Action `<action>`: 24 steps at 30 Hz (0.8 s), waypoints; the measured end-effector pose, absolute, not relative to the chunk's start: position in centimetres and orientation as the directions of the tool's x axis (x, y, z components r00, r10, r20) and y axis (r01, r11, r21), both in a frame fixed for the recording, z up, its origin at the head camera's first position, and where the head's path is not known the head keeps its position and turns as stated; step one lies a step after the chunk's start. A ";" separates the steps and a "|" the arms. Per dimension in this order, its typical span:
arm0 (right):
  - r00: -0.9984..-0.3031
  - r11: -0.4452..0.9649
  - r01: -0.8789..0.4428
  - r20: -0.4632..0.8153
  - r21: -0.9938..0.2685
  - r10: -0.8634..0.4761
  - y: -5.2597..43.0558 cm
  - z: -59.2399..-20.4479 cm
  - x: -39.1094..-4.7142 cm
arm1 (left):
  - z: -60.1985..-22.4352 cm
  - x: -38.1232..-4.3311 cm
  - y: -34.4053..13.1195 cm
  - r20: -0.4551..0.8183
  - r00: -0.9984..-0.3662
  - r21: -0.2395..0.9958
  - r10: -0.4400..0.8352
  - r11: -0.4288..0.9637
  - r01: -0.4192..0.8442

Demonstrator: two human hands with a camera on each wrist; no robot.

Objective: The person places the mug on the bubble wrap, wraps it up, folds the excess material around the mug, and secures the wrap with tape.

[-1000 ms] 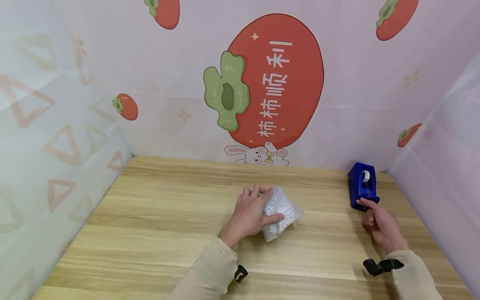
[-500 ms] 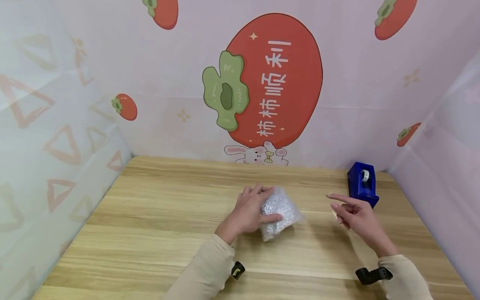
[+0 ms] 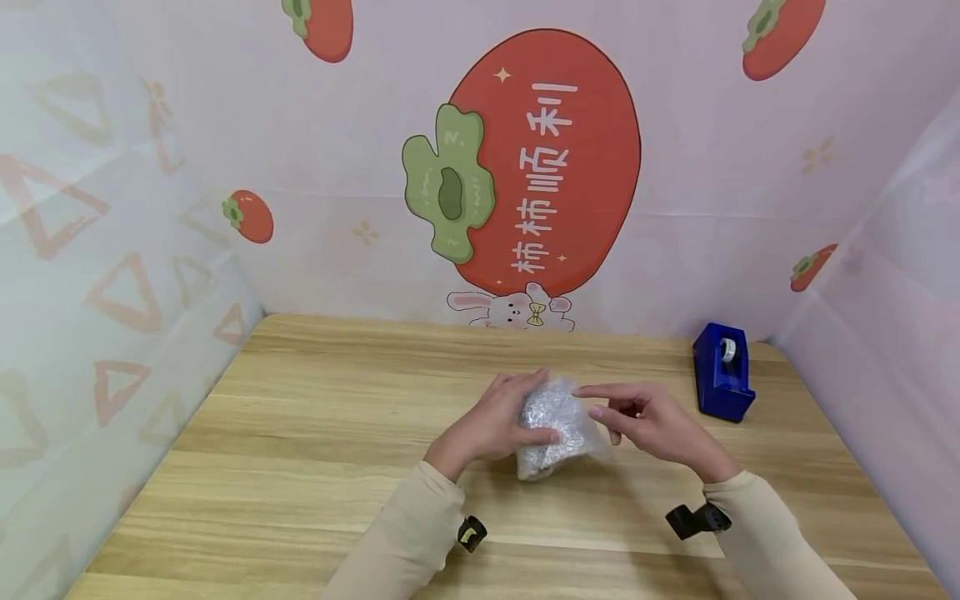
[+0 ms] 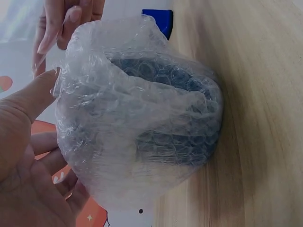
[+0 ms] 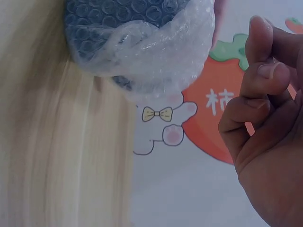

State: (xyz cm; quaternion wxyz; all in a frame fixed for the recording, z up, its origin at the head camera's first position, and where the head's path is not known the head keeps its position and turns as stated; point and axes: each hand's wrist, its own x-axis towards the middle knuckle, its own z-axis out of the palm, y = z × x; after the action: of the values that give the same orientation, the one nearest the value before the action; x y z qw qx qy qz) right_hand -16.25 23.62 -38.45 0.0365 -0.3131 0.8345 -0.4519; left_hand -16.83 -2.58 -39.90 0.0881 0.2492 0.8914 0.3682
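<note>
A bubble-wrapped package [image 3: 558,425] rests on the wooden table; a dark bluish shape shows through the wrap in both wrist views. My left hand [image 3: 498,417] grips its left side, thumb in front and fingers behind. At its upper right is my right hand [image 3: 648,417], index finger stretched to the wrap and the other fingers curled. A short strip of clear tape is at the right fingertips, hardly visible against the wrap. In the left wrist view, loose folds of bubble wrap [image 4: 118,38] stand up near the right fingers [image 4: 71,19].
A blue tape dispenser [image 3: 723,375] with a white-cored roll stands at the table's back right. The wooden table [image 3: 315,433] meets a printed cloth backdrop [image 3: 345,275] at its far edge, with cloth walls on both sides.
My right hand has left the tape dispenser with a strip of clear tape and moved left to the package. My left hand keeps its grip; the package has turned slightly.
</note>
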 end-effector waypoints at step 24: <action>-0.781 0.558 -0.487 0.048 -0.672 -0.623 19.7 -37.8 -18.4 | -40.2 -16.7 -2.7 -0.002 -0.861 0.719 0.509 0.599 0.352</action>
State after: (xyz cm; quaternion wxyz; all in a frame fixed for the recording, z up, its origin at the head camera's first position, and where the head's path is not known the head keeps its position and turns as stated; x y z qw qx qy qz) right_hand -18.41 19.72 -37.76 0.0981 -0.3163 0.8771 -0.3477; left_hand -16.72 -2.68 -40.21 0.1040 0.2424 0.8880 0.3766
